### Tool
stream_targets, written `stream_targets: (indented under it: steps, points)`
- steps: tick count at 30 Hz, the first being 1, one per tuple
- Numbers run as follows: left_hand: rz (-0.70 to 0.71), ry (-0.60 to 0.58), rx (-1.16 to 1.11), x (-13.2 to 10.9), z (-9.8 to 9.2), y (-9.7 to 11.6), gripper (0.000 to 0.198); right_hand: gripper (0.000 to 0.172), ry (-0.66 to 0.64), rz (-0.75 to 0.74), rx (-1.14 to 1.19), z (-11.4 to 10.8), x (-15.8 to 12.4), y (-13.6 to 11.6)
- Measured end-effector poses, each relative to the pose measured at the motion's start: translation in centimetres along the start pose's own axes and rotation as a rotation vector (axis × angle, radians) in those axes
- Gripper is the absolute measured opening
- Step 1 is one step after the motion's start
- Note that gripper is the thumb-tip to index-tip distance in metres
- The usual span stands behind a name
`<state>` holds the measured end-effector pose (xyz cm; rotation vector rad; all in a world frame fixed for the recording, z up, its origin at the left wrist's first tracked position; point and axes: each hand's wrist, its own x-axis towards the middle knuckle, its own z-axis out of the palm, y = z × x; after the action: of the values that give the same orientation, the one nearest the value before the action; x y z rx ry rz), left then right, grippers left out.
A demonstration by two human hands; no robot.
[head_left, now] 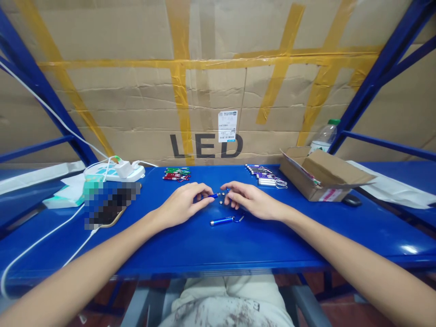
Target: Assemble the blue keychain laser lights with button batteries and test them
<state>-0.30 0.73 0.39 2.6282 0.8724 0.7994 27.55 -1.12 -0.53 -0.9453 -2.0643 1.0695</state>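
My left hand [185,203] is closed, its thumb and fingers pinching a blue metal tube [211,196] that looks like a mini flashlight body. Opposite it, my right hand [250,198] has curled fingers around a small blue piece [228,191], mostly hidden by the fingertips. Several tiny silver round pieces [221,202], like button cells, lie on the blue table between both hands. Nearer to me rests a whole blue mini flashlight [222,221] with a wrist strap, touched by neither hand.
Green and red mini flashlights [175,174] lie back left; more flashlights [265,176] lie back right. An open cardboard box [318,177] stands at right, a bottle [325,136] behind it. At left are a phone [114,206], a power strip [132,173] and white cables.
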Motion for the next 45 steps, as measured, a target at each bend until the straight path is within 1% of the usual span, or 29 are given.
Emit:
stream_targets:
  steps: [4,8,10,14,16,21,25,30,34,38,45]
  points:
    - [0.01,0.002,0.011,0.0,0.1,0.0,0.027,0.038,-0.047,-0.018,-0.046,0.0,-0.1,-0.2]
    - [0.019,-0.034,0.009,-0.1,0.2,-0.1,0.029,0.039,-0.039,-0.03,-0.098,0.1,-0.3,-0.6]
    - [0.028,-0.045,0.022,-0.1,0.2,0.0,0.029,0.037,-0.018,-0.053,-0.142,0.1,-0.4,-0.9]
    - [0.088,-0.066,0.066,-0.1,0.2,0.2,0.029,0.026,0.004,-0.133,-0.252,0.2,-0.5,-1.4]
    - [0.124,-0.074,0.07,-0.1,0.1,0.3,0.029,0.026,0.016,-0.175,-0.324,0.2,-0.5,-1.4]
    - [0.17,-0.039,0.078,0.0,0.0,0.5,0.026,0.03,0.07,-0.247,-0.424,0.3,-0.5,-1.1]
    - [0.183,-0.02,0.076,-0.1,0.0,0.5,0.025,0.032,0.063,-0.292,-0.464,0.5,-0.6,-1.3]
    - [0.19,-0.008,0.051,-0.1,-0.1,0.5,0.025,0.031,0.078,-0.342,-0.435,0.7,-0.6,-1.8]
    - [0.183,-0.008,0.014,0.0,-0.2,0.7,0.025,0.031,0.079,-0.346,-0.385,0.8,-0.6,-1.9]
    - [0.175,0.036,-0.023,0.1,-0.1,1.0,0.026,0.032,0.089,-0.343,-0.4,0.8,-0.7,-1.9]
    - [0.154,0.096,-0.065,0.1,0.0,1.2,0.025,0.033,0.158,-0.301,-0.449,1.3,-1.1,-2.3]
